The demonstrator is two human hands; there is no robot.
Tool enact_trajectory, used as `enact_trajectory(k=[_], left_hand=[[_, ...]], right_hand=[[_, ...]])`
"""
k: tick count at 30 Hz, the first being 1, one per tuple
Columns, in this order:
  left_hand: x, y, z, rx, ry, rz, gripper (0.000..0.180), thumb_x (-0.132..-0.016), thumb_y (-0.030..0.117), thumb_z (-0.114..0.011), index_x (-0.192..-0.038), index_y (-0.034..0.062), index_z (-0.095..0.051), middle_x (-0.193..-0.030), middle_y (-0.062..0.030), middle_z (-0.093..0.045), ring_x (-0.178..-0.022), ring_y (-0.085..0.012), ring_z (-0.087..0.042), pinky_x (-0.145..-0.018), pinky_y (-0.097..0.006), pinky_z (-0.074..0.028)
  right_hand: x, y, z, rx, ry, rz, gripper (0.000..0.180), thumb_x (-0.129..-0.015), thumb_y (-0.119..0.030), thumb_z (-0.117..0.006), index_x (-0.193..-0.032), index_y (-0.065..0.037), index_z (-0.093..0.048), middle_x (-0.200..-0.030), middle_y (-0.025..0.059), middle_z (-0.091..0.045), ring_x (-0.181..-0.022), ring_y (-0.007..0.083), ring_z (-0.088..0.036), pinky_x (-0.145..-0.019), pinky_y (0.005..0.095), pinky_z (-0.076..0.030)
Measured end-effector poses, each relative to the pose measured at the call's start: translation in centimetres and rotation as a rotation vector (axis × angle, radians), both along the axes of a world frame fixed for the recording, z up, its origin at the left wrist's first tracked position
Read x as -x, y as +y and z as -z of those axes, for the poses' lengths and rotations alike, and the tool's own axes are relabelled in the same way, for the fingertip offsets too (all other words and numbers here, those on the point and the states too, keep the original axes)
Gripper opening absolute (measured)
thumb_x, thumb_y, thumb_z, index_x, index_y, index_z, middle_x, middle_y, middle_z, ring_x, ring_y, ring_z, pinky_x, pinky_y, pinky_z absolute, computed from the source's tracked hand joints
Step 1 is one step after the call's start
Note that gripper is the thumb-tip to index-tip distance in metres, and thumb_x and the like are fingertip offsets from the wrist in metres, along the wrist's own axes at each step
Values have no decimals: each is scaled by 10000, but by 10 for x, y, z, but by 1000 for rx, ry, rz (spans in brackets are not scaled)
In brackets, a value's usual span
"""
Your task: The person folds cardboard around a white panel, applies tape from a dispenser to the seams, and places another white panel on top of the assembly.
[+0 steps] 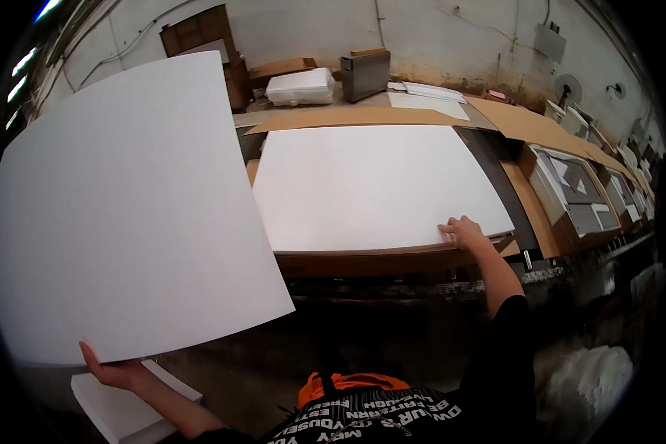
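A large, flat white sheet (133,214) fills the left side, tilted and raised. My left hand (115,370) grips it by its lower edge, thumb on the upper face and the other fingers mostly hidden beneath. Another white sheet (370,185) lies flat over an open cardboard box (362,263) in front of me. Near the right front corner of that sheet, my right hand (466,234) rests on top with bent fingers somewhat apart, touching the surface. What lies under the flat sheet is hidden.
Along the line to the right stand open cartons (570,192) with grey and white panels inside. A cardboard flap (355,117) borders the box's far side. White stacked pieces (126,407) lie low at left; clear plastic wrap (592,385) sits at lower right. A wall fan (567,89) is at back right.
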State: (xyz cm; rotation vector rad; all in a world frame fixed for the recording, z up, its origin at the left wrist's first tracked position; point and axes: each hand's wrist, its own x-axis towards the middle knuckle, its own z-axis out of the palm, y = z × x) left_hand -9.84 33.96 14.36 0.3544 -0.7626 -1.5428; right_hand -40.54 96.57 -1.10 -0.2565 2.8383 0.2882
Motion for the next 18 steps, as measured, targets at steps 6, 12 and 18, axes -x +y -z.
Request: enact_trajectory(k=[6,12,18], left_hand=[[21,-4,3,-76,46,63,488,-902,345,-606,-1182,-54,-578,-1218,-160,-591,-1112,-299,-554,-971,-399,-434],[80,-105,104,1089,-278,-478,496,-972,313,-487,-1245,-101,-476,-1281,-298,-509,-1140,-366,-562,-752,-510,-561],[179,81,82,402,-296,391,485,-962,313,-511,-1239,-84,-482,-1287,-276,-510,-1143,-353,-553,-778,-487,-535]], right_hand=[[9,14,24,375,123,63,476,-842,-138,-596,-1297,-278,-595,-1365,-2,-547,-1176,276,-518,-1032,363,-440],[-63,39,-20,1348,431,198,528,-825,-228,-686,-1332,-139,-570,-1190,134,-619,-1001,181,-587,-915,310,-478],[-186,156,-84,1486,1077,269,646,-891,-289,-656,-1441,-68,-401,-1399,147,-406,-1224,227,-422,-1069,348,-323]])
